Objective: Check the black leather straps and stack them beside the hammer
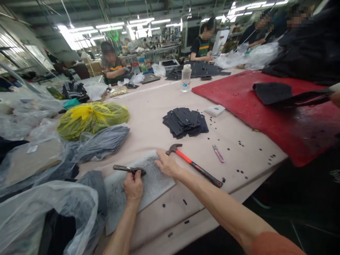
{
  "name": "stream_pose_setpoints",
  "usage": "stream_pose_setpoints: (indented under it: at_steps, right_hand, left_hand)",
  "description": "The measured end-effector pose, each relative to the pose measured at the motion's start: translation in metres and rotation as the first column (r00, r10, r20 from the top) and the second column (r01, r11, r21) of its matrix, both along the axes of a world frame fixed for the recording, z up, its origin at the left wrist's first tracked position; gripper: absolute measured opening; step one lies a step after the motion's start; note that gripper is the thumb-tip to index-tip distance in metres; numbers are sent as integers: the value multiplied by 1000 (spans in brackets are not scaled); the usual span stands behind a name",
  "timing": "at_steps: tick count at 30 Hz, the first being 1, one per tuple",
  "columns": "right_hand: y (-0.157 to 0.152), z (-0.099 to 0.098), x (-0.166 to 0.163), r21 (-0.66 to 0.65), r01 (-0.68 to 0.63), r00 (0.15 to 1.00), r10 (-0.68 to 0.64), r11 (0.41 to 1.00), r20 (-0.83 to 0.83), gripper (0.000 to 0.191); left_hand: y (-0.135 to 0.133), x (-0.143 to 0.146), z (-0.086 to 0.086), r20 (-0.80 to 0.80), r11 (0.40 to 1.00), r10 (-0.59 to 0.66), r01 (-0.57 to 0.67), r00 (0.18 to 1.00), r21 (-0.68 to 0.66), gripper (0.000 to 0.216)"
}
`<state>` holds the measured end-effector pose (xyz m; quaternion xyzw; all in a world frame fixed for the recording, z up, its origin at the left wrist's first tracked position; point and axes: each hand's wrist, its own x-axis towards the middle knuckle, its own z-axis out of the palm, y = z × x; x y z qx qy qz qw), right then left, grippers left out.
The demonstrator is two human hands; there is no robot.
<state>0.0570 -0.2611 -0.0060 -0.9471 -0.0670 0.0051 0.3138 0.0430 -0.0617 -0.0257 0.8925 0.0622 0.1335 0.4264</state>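
Note:
My left hand [133, 186] is closed around a dark metal punch tool [124, 168] that lies flat on a grey, pitted cutting pad [156, 184]. On the pad's far right part my right hand [167, 164] rests flat with its fingers stretched out, holding nothing. Just right of that hand lies a claw hammer [195, 165] with a red and black handle. A pile of black cut pieces [185, 122] sits further back on the beige table [148, 120].
Small pink snips [218, 154] and scattered black punched dots [240, 143] lie right of the hammer. A red mat [278, 117] covers the right side. Plastic bags [91, 118] crowd the left. A bottle [186, 78] stands further back. Other people work at the far tables.

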Motion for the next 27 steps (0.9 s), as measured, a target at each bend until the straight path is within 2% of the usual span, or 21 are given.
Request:
stream_pose_setpoints:
  at_steps: [2,5,7,9,11,14,17,19,21,24,26,27]
  right_hand:
    - [-7,-14,-45,0,-74,997,74,997,6,57]
    - [-21,-26,-125,-8,-123,992,123,992,1,57]
    - [-23,-27,-167,-38,-101,994,102,994,38,60]
    - [-11,-21,-193,-88,-97,993,103,991,64,60]
    - [16,-12,-201,-124,-122,987,133,985,90,56]
    - [57,-8,-185,-227,-315,895,368,921,251,60]
    - [67,-18,-169,-354,-324,858,430,877,282,67]
    - [50,-25,-171,-371,-298,885,400,879,236,72]
    - [18,-30,-185,-352,-252,931,325,902,166,76]
    - [-48,-34,-216,-390,-66,993,98,918,63,76]
    - [-92,-37,-240,-500,116,993,-104,858,50,73]
    - [-111,-38,-251,-551,168,985,-162,817,60,71]
  left_hand:
    - [0,-1,-2,-11,1000,-1,1,1000,-1,32]
    - [0,0,-7,-17,1000,-4,4,1000,5,31]
    - [1,1,-9,-17,1000,2,-2,1000,22,31]
    - [0,1,-8,-17,999,11,-11,1000,41,32]
    - [0,0,-5,-17,998,21,-20,1000,58,32]
    - [-1,0,0,-8,995,40,-39,999,87,32]
    - [0,2,0,-1,988,35,-35,999,151,31]
    - [1,2,0,-17,983,19,-15,1000,183,32]
    - [2,1,1,-49,978,22,-12,999,207,34]
    - [3,1,2,-125,967,38,-5,991,255,40]
    - [4,2,3,-171,962,35,13,985,271,44]
    - [5,2,3,-188,961,33,21,982,277,45]
